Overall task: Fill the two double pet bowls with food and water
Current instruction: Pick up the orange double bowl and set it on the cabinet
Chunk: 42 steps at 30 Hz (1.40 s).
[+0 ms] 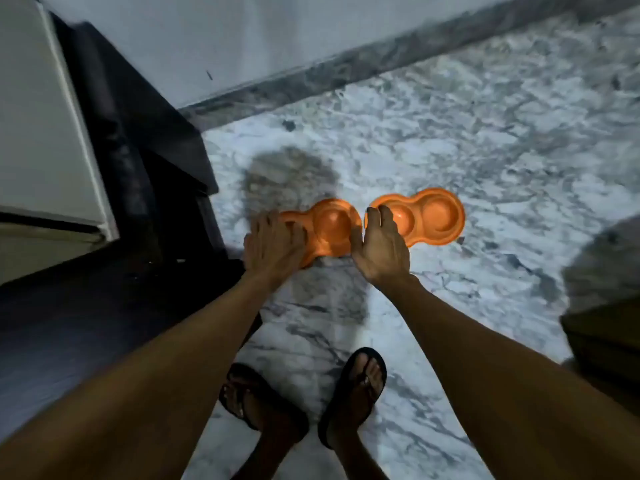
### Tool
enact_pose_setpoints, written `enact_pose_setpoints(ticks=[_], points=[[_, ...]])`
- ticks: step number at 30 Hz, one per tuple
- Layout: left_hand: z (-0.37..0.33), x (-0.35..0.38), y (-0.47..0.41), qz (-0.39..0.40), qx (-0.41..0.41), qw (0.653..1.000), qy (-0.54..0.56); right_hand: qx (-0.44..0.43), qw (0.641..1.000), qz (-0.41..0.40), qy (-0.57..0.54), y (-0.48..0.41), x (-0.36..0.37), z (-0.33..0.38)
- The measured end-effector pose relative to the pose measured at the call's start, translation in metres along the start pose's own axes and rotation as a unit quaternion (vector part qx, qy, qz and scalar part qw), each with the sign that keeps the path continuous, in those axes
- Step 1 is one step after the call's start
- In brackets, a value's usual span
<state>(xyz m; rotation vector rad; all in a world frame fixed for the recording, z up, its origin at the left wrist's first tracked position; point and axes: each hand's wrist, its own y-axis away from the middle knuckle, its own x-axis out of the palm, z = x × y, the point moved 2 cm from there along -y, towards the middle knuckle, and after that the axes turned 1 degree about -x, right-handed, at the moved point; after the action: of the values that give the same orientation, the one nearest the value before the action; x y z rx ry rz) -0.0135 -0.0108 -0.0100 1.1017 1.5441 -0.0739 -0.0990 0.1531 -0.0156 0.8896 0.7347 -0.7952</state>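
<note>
Two orange double pet bowls lie side by side on the marble floor, almost end to end. My left hand lies over the near end of the left bowl, fingers curled on its rim, hiding one of its cups. My right hand grips the left end of the right bowl, fingertips hooked over its edge. The cups that show look empty. No food or water container is in view.
A dark cabinet with a pale top stands at the left, close to the left bowl. A wall and grey skirting run across the back. A dim object sits at the right edge. My sandalled feet stand below.
</note>
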Motion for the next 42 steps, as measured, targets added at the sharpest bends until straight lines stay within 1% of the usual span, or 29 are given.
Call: enact_pose_setpoints(ticks=[3, 4, 6, 8, 10, 12, 14, 18, 22, 25, 28, 34, 39, 42], points=[[0.041, 0.068, -0.038, 0.008, -0.042, 0.999, 0.027, 0.042, 0.999, 0.004, -0.034, -0.026, 0.065, -0.032], [0.055, 0.088, -0.05, 0.018, -0.07, 0.997, 0.042, 0.061, 0.997, 0.018, -0.044, -0.034, 0.085, -0.043], [0.074, 0.125, -0.07, 0.021, -0.125, 0.989, 0.082, 0.092, 0.993, 0.019, -0.076, -0.052, 0.119, -0.062], [0.087, 0.153, -0.088, 0.021, -0.191, 0.974, 0.122, 0.119, 0.987, 0.013, -0.106, -0.067, 0.145, -0.076], [0.099, 0.176, -0.104, 0.01, -0.258, 0.95, 0.178, 0.153, 0.979, 0.008, -0.132, -0.078, 0.166, -0.085], [0.11, 0.193, -0.115, -0.002, -0.297, 0.929, 0.219, 0.182, 0.972, 0.0, -0.148, -0.086, 0.181, -0.089], [0.117, 0.204, -0.121, -0.004, -0.31, 0.922, 0.233, 0.198, 0.969, -0.007, -0.15, -0.091, 0.193, -0.09], [0.125, 0.211, -0.127, -0.027, -0.305, 0.922, 0.237, 0.211, 0.967, -0.016, -0.144, -0.095, 0.203, -0.09], [0.12, 0.196, -0.119, -0.033, -0.321, 0.903, 0.283, 0.229, 0.96, -0.018, -0.159, -0.087, 0.191, -0.086], [0.105, 0.165, -0.098, -0.044, -0.316, 0.904, 0.283, 0.237, 0.957, -0.015, -0.168, -0.068, 0.16, -0.075], [0.081, 0.118, -0.068, -0.052, -0.317, 0.902, 0.287, 0.242, 0.952, -0.018, -0.185, -0.045, 0.106, -0.058], [0.003, -0.018, 0.027, -0.064, -0.29, 0.907, 0.298, 0.258, 0.939, -0.035, -0.225, 0.014, -0.054, -0.004], [-0.059, -0.139, 0.128, -0.088, -0.278, 0.886, 0.36, 0.263, 0.931, -0.061, -0.247, 0.087, -0.197, 0.057], [-0.083, -0.202, 0.181, -0.1, -0.264, 0.881, 0.379, 0.258, 0.925, -0.094, -0.263, 0.134, -0.262, 0.089]])
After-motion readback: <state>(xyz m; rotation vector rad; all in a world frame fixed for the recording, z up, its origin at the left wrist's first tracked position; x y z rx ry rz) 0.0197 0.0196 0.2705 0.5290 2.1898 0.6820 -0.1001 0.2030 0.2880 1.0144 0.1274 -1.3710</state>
